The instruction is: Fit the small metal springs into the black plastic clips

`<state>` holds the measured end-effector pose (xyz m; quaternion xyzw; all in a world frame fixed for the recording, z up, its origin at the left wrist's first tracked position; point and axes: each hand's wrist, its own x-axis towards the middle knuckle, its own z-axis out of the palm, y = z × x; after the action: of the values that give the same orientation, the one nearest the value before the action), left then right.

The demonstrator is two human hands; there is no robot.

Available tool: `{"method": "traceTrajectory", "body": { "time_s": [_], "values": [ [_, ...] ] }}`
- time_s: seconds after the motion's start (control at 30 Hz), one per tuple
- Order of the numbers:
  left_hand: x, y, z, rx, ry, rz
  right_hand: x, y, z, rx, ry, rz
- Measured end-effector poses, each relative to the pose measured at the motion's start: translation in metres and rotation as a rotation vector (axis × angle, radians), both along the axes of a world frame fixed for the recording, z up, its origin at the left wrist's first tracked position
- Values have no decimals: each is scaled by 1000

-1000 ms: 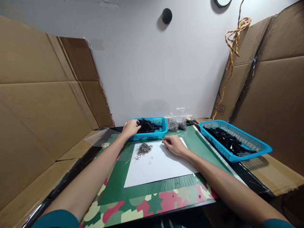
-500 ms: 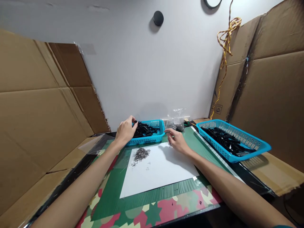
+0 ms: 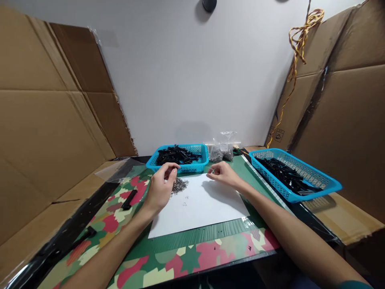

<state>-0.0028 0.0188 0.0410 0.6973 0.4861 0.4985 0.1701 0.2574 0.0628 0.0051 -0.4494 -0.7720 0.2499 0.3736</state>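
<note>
My left hand (image 3: 161,188) is closed in front of the left blue basket (image 3: 192,167), with the edge of a black plastic piece (image 3: 175,167) showing at its fingertips. Much of that piece is hidden by the fingers. Over the far right part of a white sheet (image 3: 195,214), my right hand (image 3: 224,175) pinches what looks like a small metal piece (image 3: 213,171), mostly covered. A pile of small metal pieces (image 3: 181,184) lies on the sheet, partly behind my left hand; a few loose ones (image 3: 184,204) lie nearer. Long black plastic pieces (image 3: 173,154) heap up in the left basket.
Another blue basket (image 3: 326,185) with black pieces (image 3: 279,172) stands at the right. Clear bags of metal pieces (image 3: 224,154) sit by the wall. One black piece (image 3: 129,200) lies on the camouflage-patterned cover (image 3: 111,220) at left. Cardboard walls (image 3: 355,132) flank the table.
My left hand has drawn back from the left basket toward the sheet, bringing a black piece. My right hand stays near the sheet's far right part. The view has tilted down.
</note>
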Motion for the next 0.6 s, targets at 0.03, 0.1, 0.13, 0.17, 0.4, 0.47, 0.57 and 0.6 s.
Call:
{"method": "traceTrajectory", "body": {
  "time_s": [0.03,0.1,0.13,0.17,0.4,0.47,0.57,0.6],
  "values": [
    [-2,2,-2,-64,-91,-37,-8,-5,-1,-4,-8,32],
    [-4,7,-5,-150,-256,-98,-25,-15,-3,-27,-28,98],
    [-4,8,-7,-157,-317,-116,-33,-20,-4,-40,-39,131],
    [-3,9,-8,-153,-355,-130,-40,-24,-5,-52,-48,155],
    [5,6,-17,-190,-355,-181,-64,-38,-6,-94,-116,86],
    [6,6,-20,-213,-338,-185,-67,-38,-8,-136,-130,66],
    [5,6,-22,-239,-315,-176,-67,-37,-10,-184,-134,92],
    [5,6,-23,-241,-312,-172,-66,-36,-10,-192,-125,110]
  ]
}}
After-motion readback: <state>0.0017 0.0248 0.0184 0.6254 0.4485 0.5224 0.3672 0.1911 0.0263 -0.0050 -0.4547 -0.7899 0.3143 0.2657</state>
